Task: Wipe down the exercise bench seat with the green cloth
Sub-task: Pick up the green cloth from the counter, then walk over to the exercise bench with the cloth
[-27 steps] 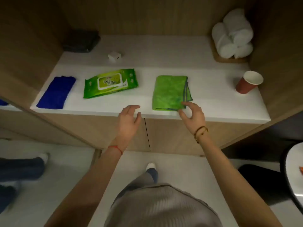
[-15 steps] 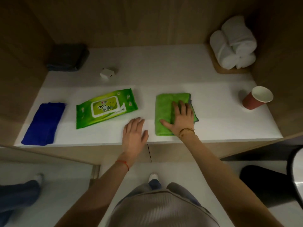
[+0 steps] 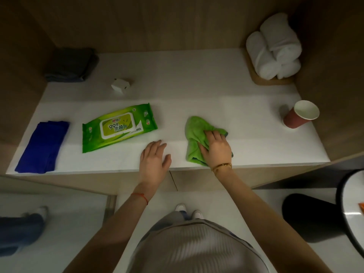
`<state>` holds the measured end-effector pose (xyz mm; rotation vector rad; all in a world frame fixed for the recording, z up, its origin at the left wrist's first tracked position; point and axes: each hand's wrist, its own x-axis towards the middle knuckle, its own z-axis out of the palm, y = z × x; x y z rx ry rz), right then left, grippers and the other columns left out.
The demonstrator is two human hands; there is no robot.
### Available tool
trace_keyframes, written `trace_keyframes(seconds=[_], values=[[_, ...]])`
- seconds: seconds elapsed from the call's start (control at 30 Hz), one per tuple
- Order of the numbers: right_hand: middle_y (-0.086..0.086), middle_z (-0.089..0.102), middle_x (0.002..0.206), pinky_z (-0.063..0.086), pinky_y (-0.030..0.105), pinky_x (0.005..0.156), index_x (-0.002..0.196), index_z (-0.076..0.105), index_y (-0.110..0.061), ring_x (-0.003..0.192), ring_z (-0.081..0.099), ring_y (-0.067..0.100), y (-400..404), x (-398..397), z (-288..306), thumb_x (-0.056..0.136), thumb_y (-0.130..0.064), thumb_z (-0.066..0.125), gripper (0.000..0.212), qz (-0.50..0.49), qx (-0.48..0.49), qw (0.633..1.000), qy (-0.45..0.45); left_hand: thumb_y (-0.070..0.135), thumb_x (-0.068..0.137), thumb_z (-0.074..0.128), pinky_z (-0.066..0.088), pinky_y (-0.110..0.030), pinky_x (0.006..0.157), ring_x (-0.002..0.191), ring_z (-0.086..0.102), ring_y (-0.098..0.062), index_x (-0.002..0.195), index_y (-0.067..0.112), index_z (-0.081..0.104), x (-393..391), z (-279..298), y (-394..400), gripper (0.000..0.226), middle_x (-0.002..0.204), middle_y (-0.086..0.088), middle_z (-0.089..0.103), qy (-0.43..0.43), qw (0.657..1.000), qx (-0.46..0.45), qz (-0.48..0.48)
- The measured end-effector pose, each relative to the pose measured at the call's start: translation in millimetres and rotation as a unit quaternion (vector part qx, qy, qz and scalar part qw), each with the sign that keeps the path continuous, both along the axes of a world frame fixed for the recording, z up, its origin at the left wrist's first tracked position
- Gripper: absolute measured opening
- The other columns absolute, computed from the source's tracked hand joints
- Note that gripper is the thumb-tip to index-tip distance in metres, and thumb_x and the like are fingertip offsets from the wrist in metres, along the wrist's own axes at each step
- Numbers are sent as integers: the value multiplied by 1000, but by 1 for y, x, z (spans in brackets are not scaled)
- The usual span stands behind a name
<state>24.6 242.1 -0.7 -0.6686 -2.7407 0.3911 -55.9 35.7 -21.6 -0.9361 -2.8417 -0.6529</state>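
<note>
The green cloth (image 3: 194, 134) lies bunched up near the front edge of the white counter (image 3: 197, 99), right of centre. My right hand (image 3: 215, 147) is on top of it, fingers curled into the fabric and gripping it. My left hand (image 3: 154, 156) rests flat on the counter just left of the cloth, fingers straight, holding nothing. No exercise bench is in view.
A green wet-wipes pack (image 3: 118, 129) lies left of my hands, a folded blue cloth (image 3: 42, 147) at the far left. A red paper cup (image 3: 300, 115) stands at the right; rolled white towels (image 3: 272, 48) on a tray, a small white box (image 3: 120, 86) and a dark folded cloth (image 3: 71, 65) sit behind.
My right hand went from reaching the cloth's corner to lying flat on it, and now its fingers have curled, crumpling the folded cloth. My left hand has settled flat on the counter.
</note>
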Motion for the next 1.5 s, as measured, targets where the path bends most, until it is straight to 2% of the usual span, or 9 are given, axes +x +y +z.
trace_keyframes(seconds=[0.2, 0.47, 0.63, 0.8, 0.93, 1.03, 1.23, 1.3, 1.5], values=[[7, 62, 95, 47, 28, 65, 110, 63, -10, 81, 61, 27, -9, 79, 19, 81, -49, 54, 49, -90, -152, 979, 101, 31, 89, 52, 56, -34, 84, 100, 66, -23, 112, 12, 71, 27, 23, 9, 35, 110, -3, 71, -40, 994, 75, -63], [3, 65, 92, 36, 18, 69, 103, 65, -12, 80, 59, 18, -54, 189, 18, 78, -41, 65, 38, -312, -188, 917, 165, 17, 92, 64, 53, -26, 80, 88, 66, -12, 101, 16, 73, 52, 21, 16, 12, 99, 4, 72, -178, 955, 116, -209], [5, 66, 91, 42, 26, 70, 104, 65, -13, 82, 61, 24, -125, 254, -14, 81, -40, 68, 35, -480, -221, 840, 124, 19, 92, 64, 55, -29, 82, 87, 70, -18, 100, 14, 74, 51, -23, 15, 13, 96, -2, 75, -305, 899, -59, -310], [14, 69, 101, 46, 32, 78, 109, 66, -11, 93, 63, 34, -249, 308, -53, 82, -35, 71, 37, -662, -318, 672, 100, 13, 92, 65, 41, -20, 76, 93, 68, -24, 104, 1, 74, 63, -67, -4, 19, 100, -9, 74, -329, 836, -236, -370], [18, 70, 101, 47, 36, 81, 109, 66, -8, 95, 63, 36, -366, 332, -78, 84, -36, 69, 38, -776, -393, 480, 115, 9, 93, 63, 42, -29, 73, 88, 65, -27, 96, -5, 73, 80, -98, -21, 18, 95, -20, 72, -345, 783, -333, -397], [23, 68, 103, 46, 36, 82, 107, 66, -2, 98, 62, 38, -445, 338, -91, 86, -34, 67, 38, -830, -423, 328, 160, 25, 86, 61, 49, -39, 74, 78, 58, -22, 65, 12, 62, 95, -127, -28, 25, 77, -16, 64, -318, 735, -413, -434], [29, 62, 119, 43, 43, 100, 116, 62, 8, 113, 56, 42, -579, 332, -115, 78, -47, 71, 67, -854, -448, 45, 260, 34, 70, 54, 39, -31, 61, 68, 53, -19, 53, 14, 58, 174, -157, -26, 27, 57, -10, 59, -275, 664, -493, -490], [30, 58, 124, 39, 43, 102, 120, 58, 10, 118, 53, 42, -612, 334, -115, 86, -39, 66, 60, -850, -445, -15, 282, 33, 71, 56, 37, -30, 60, 66, 55, -21, 55, 15, 61, 221, -148, -30, 25, 48, 0, 59, -252, 643, -502, -520], [31, 59, 121, 40, 41, 99, 118, 59, 13, 116, 55, 40, -683, 359, -121, 92, -32, 60, 52, -823, -443, -109, 338, 15, 92, 58, 54, -37, 79, 72, 63, -24, 65, 20, 64, 363, -129, -63, 29, 78, -11, 70, -187, 583, -500, -613]])
